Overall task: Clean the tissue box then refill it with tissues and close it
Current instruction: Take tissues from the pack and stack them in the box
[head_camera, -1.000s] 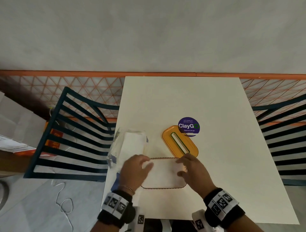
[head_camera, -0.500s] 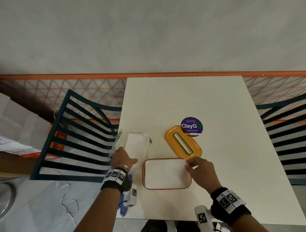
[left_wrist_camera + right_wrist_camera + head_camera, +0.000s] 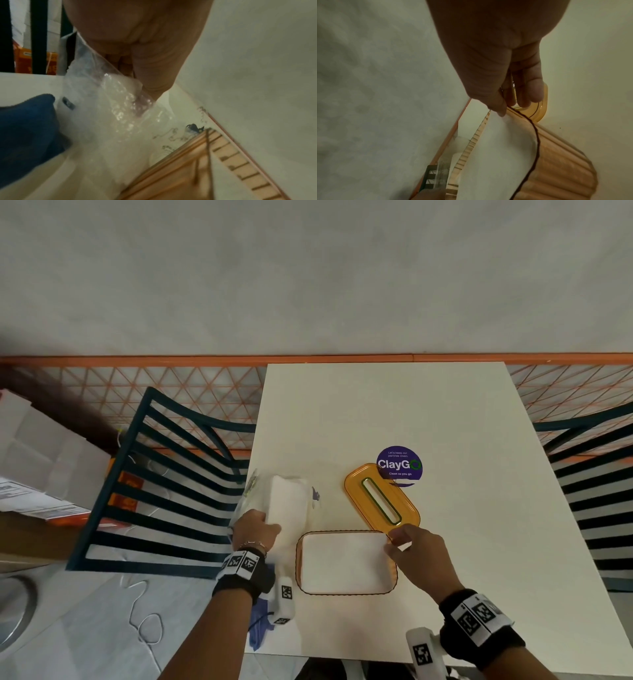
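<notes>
We see the open tissue box standing on the near part of the white tabletop, its ribbed amber wall ringing a flat white stack of tissues that fills it to the rim. Our right hand is at the box's far right corner; the wrist view shows the thumb down at the corner of the tissues by the rim and the curled fingertips touching the near end of the orange lid, but we cannot tell whether this grip has closed on the lid or only touches it. The lid lies flat just beyond the box, angled far-left to near-right, slot upward, its far end overlapping a round purple ClayGo sticker. Our left hand is left of the box, its grip curled round the near end of a clear plastic tissue pack that lies by the tabletop's left edge. A blue cloth sits at the near left edge, beside the pack. Dark slatted chairs flank the tabletop.
</notes>
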Demonstrator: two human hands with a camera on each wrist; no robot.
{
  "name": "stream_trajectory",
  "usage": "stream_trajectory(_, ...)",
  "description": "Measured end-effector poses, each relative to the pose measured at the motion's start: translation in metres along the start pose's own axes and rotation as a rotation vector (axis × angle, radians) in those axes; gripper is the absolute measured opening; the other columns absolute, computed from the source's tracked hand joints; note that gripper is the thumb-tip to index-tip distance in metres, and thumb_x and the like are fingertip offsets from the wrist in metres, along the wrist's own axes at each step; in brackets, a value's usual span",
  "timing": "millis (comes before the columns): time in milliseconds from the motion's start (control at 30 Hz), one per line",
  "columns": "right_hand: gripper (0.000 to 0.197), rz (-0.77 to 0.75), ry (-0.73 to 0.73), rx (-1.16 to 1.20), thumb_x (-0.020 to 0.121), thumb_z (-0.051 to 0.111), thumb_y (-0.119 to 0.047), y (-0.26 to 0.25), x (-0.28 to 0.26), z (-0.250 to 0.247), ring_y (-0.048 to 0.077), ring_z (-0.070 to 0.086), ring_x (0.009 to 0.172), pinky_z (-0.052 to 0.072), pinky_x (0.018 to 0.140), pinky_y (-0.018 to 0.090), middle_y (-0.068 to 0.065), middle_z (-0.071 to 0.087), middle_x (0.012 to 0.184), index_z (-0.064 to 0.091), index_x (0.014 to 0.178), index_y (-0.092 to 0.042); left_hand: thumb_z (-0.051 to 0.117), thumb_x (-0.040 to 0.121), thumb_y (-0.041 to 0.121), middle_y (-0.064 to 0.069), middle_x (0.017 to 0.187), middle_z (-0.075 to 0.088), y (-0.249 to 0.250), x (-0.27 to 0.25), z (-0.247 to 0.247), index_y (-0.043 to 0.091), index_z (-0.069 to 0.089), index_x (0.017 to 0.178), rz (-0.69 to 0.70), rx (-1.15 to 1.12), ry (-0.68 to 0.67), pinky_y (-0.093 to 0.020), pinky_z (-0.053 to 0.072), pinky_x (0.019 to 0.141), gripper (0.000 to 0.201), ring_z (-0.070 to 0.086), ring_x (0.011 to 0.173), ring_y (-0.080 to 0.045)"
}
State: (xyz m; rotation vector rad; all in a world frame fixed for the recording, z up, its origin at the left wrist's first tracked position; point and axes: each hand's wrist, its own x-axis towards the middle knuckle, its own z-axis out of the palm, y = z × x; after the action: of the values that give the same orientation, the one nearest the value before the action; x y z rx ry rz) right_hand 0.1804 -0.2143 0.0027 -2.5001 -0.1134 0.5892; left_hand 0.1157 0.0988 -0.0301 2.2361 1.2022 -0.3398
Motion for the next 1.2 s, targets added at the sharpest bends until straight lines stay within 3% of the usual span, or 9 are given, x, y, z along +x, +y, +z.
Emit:
stream_trajectory(133, 0.030, -0.021, 0.027, 0.026, 0.085, 0.080, -0.038, -0.015, -0.003, -0.011, 0.009, 0.067, 0.084, 0.048, 0.075, 0.019, -0.010, 0.071, 0.106, 0.068, 0.110, -0.026, 0.076, 0.084, 0.029, -0.005, 0.109, 0.070, 0.005, -0.016, -0.013, 0.014, 0.070, 0.114, 0.002, -0.289, -0.011, -0.042, 0.054, 0.093, 0.034, 0.062, 0.102, -0.025)
stream_trajectory(267, 0.055, -0.124, -0.027, 0.102, 0.077, 0.085, -0.045, -0.040, -0.006, -0.024, 0.008, 0.061, 0.101, 0.050, 0.082, 0.022, -0.017, 0.060, 0.116, 0.062, 0.124, -0.029, 0.080, 0.081, 0.025, 0.002, 0.103, 0.073, 0.007, -0.049, -0.043, 0.021, 0.068, 0.105, 0.121, -0.532, -0.013, -0.043, 0.059, 0.088, 0.027, 0.068, 0.099, -0.022)
stream_trajectory(400, 0.103, -0.292, -0.164, 0.252, 0.057, 0.092, -0.059, -0.066, -0.007, -0.028, 0.000, 0.053, 0.122, 0.048, 0.102, 0.027, -0.025, 0.052, 0.136, 0.044, 0.145, -0.035, 0.086, 0.077, 0.021, 0.007, 0.089, 0.077, 0.011, -0.086, -0.081, 0.026, 0.073, 0.090, 0.316, -0.560, -0.111, -0.024, 0.057, 0.068, 0.019, 0.072, 0.082, -0.008)
stream_trajectory(500, 0.123, -0.408, -0.258, 0.324, 0.049, 0.097, -0.058, -0.079, -0.006, -0.029, -0.009, 0.042, 0.132, 0.037, 0.107, 0.018, -0.031, 0.045, 0.145, 0.031, 0.152, -0.040, 0.088, 0.074, 0.016, 0.007, 0.088, 0.078, 0.021, -0.108, -0.095, 0.026, 0.079, 0.085, 0.419, -0.550, -0.227, -0.019, 0.056, 0.066, 0.017, 0.071, 0.080, -0.005)
stream_trajectory(567, 0.112, -0.460, -0.303, 0.318, 0.052, 0.097, -0.053, -0.079, -0.006, -0.029, -0.008, 0.044, 0.133, 0.037, 0.106, 0.018, -0.031, 0.051, 0.142, 0.038, 0.147, -0.042, 0.090, 0.072, 0.013, 0.003, 0.089, 0.080, 0.024, -0.116, -0.090, 0.024, 0.082, 0.086, 0.452, -0.567, -0.302, -0.020, 0.058, 0.071, 0.020, 0.073, 0.083, -0.008)
stream_trajectory(733, 0.036, -0.452, -0.348, 0.318, 0.073, 0.092, -0.025, -0.046, -0.010, -0.016, 0.003, 0.069, 0.100, 0.052, 0.086, 0.021, -0.019, 0.076, 0.104, 0.078, 0.105, -0.033, 0.089, 0.071, 0.005, -0.004, 0.094, 0.080, 0.020, -0.117, -0.047, 0.020, 0.083, 0.090, 0.432, -0.611, -0.400, -0.030, 0.061, 0.081, 0.025, 0.075, 0.091, -0.022)
stream_trajectory(1000, 0.029, -0.325, -0.244, 0.332, 0.081, 0.085, -0.012, -0.010, -0.023, 0.003, 0.001, 0.070, 0.087, 0.050, 0.073, 0.012, -0.018, 0.077, 0.094, 0.079, 0.099, -0.034, 0.073, 0.069, -0.009, 0.004, 0.089, 0.076, 0.014, -0.122, -0.001, 0.024, 0.075, 0.088, 0.356, -0.585, -0.271, -0.019, 0.052, 0.063, 0.038, 0.070, 0.081, -0.012)
stream_trajectory(1133, 0.030, -0.240, -0.227, 0.398, 0.086, 0.081, -0.027, -0.017, -0.026, -0.001, 0.002, 0.071, 0.098, 0.056, 0.085, 0.020, -0.016, 0.077, 0.106, 0.074, 0.115, -0.031, 0.075, 0.077, -0.003, 0.001, 0.097, 0.076, 0.019, -0.122, -0.003, 0.022, 0.069, 0.104, 0.228, -0.680, -0.246, -0.019, 0.057, 0.067, 0.037, 0.071, 0.090, -0.012)
stream_trajectory(1200, 0.036, -0.162, -0.267, 0.460, 0.088, 0.078, -0.031, -0.021, -0.029, -0.006, 0.003, 0.071, 0.100, 0.058, 0.089, 0.026, -0.014, 0.076, 0.111, 0.069, 0.122, -0.027, 0.073, 0.079, 0.004, 0.001, 0.105, 0.075, 0.018, -0.119, -0.004, 0.024, 0.063, 0.114, 0.169, -0.694, -0.278, -0.032, 0.062, 0.080, 0.041, 0.071, 0.100, -0.018)
